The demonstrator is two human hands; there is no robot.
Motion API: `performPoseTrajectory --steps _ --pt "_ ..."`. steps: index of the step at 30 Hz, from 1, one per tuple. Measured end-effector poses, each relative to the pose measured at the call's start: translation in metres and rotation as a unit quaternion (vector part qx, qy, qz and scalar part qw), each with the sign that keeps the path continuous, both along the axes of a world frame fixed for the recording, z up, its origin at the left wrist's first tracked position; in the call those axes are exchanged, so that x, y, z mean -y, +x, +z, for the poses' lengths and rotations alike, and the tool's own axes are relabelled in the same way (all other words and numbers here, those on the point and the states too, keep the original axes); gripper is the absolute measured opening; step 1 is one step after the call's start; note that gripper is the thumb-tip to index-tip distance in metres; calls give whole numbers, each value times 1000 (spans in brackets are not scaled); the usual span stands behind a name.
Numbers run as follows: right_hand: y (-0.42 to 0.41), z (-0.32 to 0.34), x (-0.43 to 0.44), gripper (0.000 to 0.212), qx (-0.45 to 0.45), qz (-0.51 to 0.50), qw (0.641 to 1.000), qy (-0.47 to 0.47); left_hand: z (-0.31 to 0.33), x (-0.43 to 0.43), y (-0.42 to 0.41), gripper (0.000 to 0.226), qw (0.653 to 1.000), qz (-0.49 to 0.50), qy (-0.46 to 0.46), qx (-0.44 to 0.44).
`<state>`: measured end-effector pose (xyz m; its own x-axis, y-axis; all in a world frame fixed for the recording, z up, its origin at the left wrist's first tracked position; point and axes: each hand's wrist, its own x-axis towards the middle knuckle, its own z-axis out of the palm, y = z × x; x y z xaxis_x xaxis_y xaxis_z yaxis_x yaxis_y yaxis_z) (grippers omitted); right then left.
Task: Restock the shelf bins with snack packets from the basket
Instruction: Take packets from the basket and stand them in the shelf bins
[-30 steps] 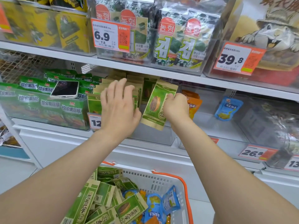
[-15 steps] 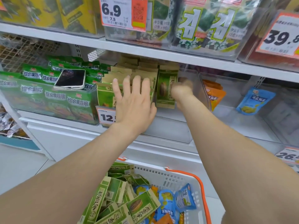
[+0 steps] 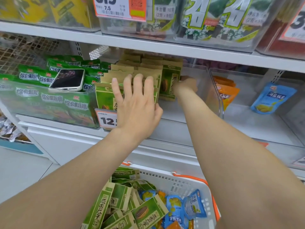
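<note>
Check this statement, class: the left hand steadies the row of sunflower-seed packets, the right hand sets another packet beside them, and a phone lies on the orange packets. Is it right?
No. The head view shows the phone lying on the green packets in the left bin, not the orange packets. The rest holds: left hand steadies the row, right hand sets another packet beside it.

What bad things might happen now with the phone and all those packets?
The phone lies tilted on loose green packets in the next bin; a bump might slide it off. The left hand presses the seed packet row flat-fingered; if it lets go, the row may flop forward. The end packet by the right hand has open bin space beside it and could tip sideways.
</note>
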<state>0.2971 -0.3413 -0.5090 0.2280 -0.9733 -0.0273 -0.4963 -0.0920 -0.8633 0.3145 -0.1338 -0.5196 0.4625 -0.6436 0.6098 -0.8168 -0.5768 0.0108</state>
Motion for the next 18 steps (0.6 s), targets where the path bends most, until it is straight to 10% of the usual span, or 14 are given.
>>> performPoseTrajectory --steps 11,18 --pt "-9 -7 -5 74 -45 67 993 84 2 -2 -4 76 1000 7 13 -16" --pt "-56 24 -65 12 -34 130 990 -38 18 -18 -13 62 995 -43 -87 -37"
